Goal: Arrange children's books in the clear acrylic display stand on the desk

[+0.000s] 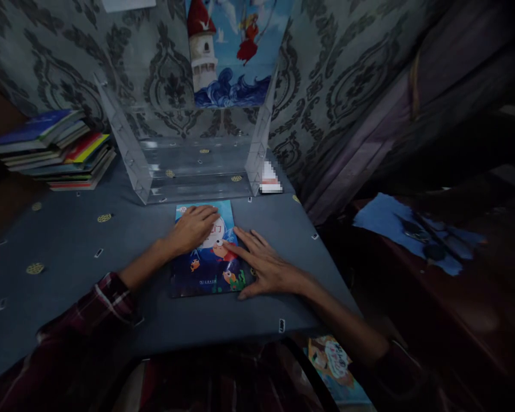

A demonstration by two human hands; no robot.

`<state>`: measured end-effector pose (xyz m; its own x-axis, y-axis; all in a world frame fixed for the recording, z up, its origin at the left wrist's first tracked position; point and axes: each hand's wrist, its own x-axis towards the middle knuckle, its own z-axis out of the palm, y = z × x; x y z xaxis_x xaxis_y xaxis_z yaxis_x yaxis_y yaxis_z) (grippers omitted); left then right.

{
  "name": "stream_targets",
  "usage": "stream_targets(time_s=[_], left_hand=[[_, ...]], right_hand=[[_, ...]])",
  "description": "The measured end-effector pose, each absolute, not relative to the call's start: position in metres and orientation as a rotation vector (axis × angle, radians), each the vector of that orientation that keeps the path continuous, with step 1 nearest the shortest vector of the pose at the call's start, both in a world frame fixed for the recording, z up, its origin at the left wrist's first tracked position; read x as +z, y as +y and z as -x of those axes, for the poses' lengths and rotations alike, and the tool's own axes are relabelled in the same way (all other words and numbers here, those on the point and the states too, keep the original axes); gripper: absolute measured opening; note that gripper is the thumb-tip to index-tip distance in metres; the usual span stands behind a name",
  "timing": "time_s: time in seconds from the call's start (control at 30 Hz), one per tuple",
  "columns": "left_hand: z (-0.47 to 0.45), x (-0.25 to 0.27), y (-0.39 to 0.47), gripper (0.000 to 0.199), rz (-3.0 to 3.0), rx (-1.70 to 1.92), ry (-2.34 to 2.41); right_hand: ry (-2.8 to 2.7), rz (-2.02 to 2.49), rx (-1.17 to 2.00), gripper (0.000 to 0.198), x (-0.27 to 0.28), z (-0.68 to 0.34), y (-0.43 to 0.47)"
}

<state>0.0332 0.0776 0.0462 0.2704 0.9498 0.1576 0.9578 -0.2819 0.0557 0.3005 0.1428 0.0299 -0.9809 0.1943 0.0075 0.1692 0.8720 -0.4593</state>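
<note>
A blue picture book point(203, 272) with cartoon fish on its cover lies closed on the grey-blue tablecloth in front of me. My left hand point(196, 226) rests flat across its upper part, covering some of the white circle and title. Beside the book's right edge, my right hand point(264, 266) is spread, its index finger reaching onto the cover by the red fish and its thumb near the lower right corner. Neither hand is wrapped round anything. Just behind the book stands a clear acrylic rack point(197, 186) with slotted side panels.
A stack of books point(64, 151) sits at the table's back left. A poster point(240, 51) hangs on the patterned wall. Right of the table, a blue cloth point(395, 223) with dark items lies on a reddish surface point(459, 309). Another picture book point(337, 366) shows below the front edge.
</note>
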Motion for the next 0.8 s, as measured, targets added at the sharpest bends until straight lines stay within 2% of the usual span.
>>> stream_targets(time_s=[0.53, 0.8], left_hand=[[-0.053, 0.041, 0.116, 0.028, 2.455, -0.236, -1.858], [-0.047, 0.041, 0.121, 0.030, 2.543, -0.494, -1.936]], right_hand=[[-2.928, 0.252, 0.785, 0.115, 0.026, -0.305, 0.142], [-2.905, 0.271, 0.889, 0.118, 0.031, -0.307, 0.145]])
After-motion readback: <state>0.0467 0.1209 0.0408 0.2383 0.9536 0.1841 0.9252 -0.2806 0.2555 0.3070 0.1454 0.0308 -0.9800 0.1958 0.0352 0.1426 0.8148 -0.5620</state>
